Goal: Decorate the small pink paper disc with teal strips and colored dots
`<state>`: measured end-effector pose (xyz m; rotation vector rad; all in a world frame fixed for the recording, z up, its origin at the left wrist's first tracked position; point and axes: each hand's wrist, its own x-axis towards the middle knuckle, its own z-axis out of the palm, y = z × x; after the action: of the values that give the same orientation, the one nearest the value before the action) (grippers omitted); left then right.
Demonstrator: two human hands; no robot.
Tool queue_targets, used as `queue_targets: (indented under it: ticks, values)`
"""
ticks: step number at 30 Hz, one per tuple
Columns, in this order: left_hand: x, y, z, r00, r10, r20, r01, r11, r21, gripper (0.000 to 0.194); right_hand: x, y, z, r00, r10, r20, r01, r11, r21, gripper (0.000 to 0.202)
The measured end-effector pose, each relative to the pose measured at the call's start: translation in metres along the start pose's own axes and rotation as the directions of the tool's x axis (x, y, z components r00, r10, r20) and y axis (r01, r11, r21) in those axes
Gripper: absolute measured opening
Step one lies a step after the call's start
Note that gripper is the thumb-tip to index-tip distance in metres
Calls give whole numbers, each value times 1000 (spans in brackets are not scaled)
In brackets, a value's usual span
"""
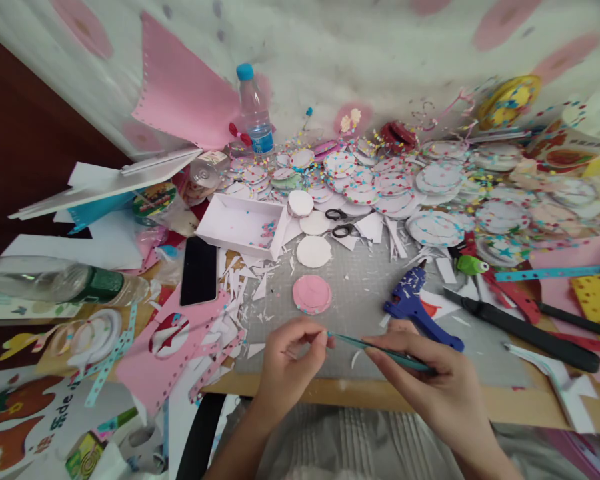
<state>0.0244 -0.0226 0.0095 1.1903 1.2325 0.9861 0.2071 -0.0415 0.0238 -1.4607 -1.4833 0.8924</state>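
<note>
A glue gun (413,303), scissors (352,225), paper scraps (234,283) and cutting mat (363,290) mark this as a craft workspace.

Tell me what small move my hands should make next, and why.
Probably bring the tweezers over the pink disc: your right hand holds them with the tip at your left hand's fingertips, and the disc lies just beyond, with small dots along its near edge.

Tweezers (413,363) show smooth finish | pink disc (312,294) in matt paper | glossy phone screen (199,270) | blue-capped bottle (255,110) in clear plastic | plastic glue gun (420,312)
</note>
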Motion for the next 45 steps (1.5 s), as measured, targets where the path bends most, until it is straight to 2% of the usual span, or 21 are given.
queue_targets:
  ticks: [6, 8, 10, 12, 14, 15, 17, 19, 21, 24, 26, 28, 31, 33, 35, 37, 39, 41, 45]
  values:
    - [0, -2, 1, 1000, 4, 2, -4, 999, -37, 13, -4, 4, 1, 996, 58, -64, -58, 998, 8, 10]
    - [0, -3, 2, 1000, -9, 3, 10, 999, -53, 14, -5, 6, 0, 996, -8, -90, 5, 999, -37, 9]
    - [-1, -3, 4, 999, -41, 2, 41, 996, -78, 18, -4, 8, -2, 981, -161, -110, 147, 981, -126, 11]
    - [-3, -1, 8, 996, -81, 28, 84, 990, -110, 26, -5, 10, -1, 929, -359, -91, 327, 910, -256, 18]
    - [-5, 1, 16, 992, -111, 65, 119, 984, -132, 34, -7, 13, 3, 848, -530, -18, 481, 783, -394, 26]
    - [-6, 2, 19, 989, -126, 73, 135, 981, -138, 37, -9, 15, 6, 813, -581, 32, 531, 719, -448, 30]
    - [-7, 1, 26, 983, -172, 57, 179, 973, -144, 39, -13, 17, 15, 776, -618, 127, 584, 629, -513, 34]
    - [-7, -1, 28, 975, -221, 21, 222, 965, -143, 38, -16, 18, 21, 783, -597, 175, 590, 623, -513, 36]
    - [-6, -5, 24, 971, -239, -13, 236, 964, -125, 36, -15, 18, 20, 804, -554, 218, 587, 678, -443, 34]
    - [-4, -11, 11, 973, -220, -75, 213, 973, -93, 35, -8, 23, 4, 825, -485, 290, 561, 763, -322, 34]
    - [-1, -17, 0, 969, -232, -82, 223, 968, -112, 33, -2, 33, -12, 880, -417, 226, 474, 774, -419, 34]
    - [2, -24, -9, 959, -275, -62, 263, 952, -159, 32, 3, 47, -27, 945, -316, 80, 299, 741, -601, 34]
    - [6, -36, -16, 949, -305, -76, 284, 935, -212, 34, 5, 69, -41, 975, -204, -89, 65, 646, -761, 55]
    - [9, -42, -16, 957, -277, -90, 254, 945, -207, 34, 3, 82, -43, 981, -167, -98, 16, 578, -816, 63]
    - [12, -45, -14, 969, -229, -88, 210, 960, -183, 33, 1, 92, -41, 991, -128, -48, 27, 528, -849, 57]
    - [15, -45, -12, 978, -191, -77, 178, 972, -151, 32, 1, 98, -40, 997, -79, -15, 28, 517, -855, 46]
    - [16, -43, -12, 980, -190, -58, 183, 976, -116, 33, 3, 100, -43, 999, -42, -10, 15, 558, -829, 40]
    - [16, -40, -12, 976, -215, -24, 212, 973, -89, 34, 3, 96, -50, 999, -44, -8, 23, 645, -764, 38]
    - [15, -36, -13, 967, -247, 63, 252, 965, -69, 33, -4, 75, -69, 997, -64, -37, 33, 830, -556, 43]
